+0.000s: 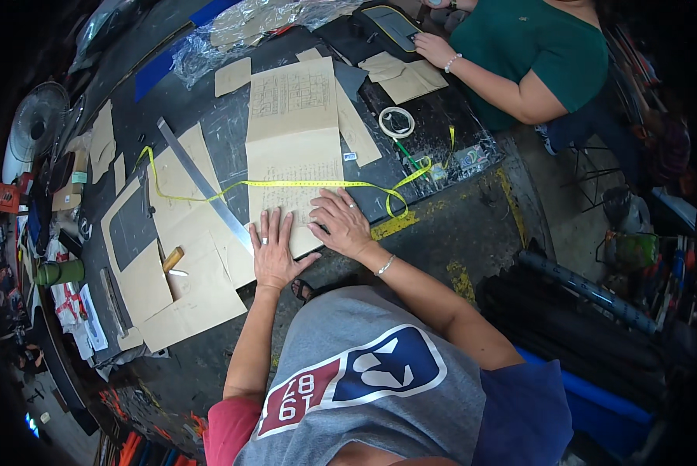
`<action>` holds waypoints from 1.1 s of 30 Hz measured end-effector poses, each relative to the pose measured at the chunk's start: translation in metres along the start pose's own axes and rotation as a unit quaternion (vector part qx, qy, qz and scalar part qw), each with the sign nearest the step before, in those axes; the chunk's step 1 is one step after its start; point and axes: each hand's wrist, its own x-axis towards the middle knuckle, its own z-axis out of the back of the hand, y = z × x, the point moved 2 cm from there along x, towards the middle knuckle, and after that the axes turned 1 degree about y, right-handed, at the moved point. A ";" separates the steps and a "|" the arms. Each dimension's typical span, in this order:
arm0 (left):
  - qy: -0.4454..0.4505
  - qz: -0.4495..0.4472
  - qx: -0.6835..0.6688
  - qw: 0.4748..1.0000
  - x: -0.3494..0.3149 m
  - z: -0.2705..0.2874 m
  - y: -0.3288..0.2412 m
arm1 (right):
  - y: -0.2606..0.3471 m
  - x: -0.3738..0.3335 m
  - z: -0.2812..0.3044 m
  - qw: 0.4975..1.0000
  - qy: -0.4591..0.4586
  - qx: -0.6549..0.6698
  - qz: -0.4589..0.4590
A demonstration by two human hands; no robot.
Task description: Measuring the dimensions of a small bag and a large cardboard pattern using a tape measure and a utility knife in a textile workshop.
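Observation:
A long folded sheet of brown paper (294, 140), covered with handwriting and a drawn grid, lies on the dark table in front of me. My left hand (275, 252) rests flat on its near edge, fingers spread. Beside it, my right hand (343, 227) lies palm down at the near right corner, fingers stretched out and partly bent. Neither hand holds anything. Just beyond my fingers a yellow measuring tape (286, 184) crosses the sheet. A metal ruler (201, 181) slants in from the upper left, its near end beside my left hand.
Brown paper pattern pieces (189, 299) cover the table's left side, with a wooden-handled tool (174, 259) on them. At the right lie a roll of tape (396, 122) and a green pen (405, 150). Across the table stands a person in a green shirt (531, 58). A fan (38, 128) stands left.

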 end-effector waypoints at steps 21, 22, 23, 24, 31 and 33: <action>-0.024 -0.031 -0.042 0.998 -0.008 0.001 0.008 | 0.006 0.001 -0.005 1.000 0.007 -0.024 -0.015; -0.024 -0.033 -0.052 0.998 -0.008 0.001 0.009 | 0.006 0.000 -0.005 1.000 0.009 -0.024 -0.015; -0.047 -0.021 -0.042 0.998 -0.009 0.002 0.011 | 0.006 0.000 -0.005 1.000 0.017 -0.024 0.004; -0.023 -0.035 -0.063 0.997 -0.010 0.001 0.011 | 0.005 -0.001 -0.005 1.000 0.011 -0.023 -0.015; -0.029 -0.037 -0.167 0.985 -0.001 0.039 0.011 | 0.017 0.013 0.020 0.999 -0.004 0.045 -0.013; -0.073 -0.057 -0.226 0.970 0.010 0.082 0.014 | 0.035 0.040 0.050 0.990 -0.005 0.116 -0.086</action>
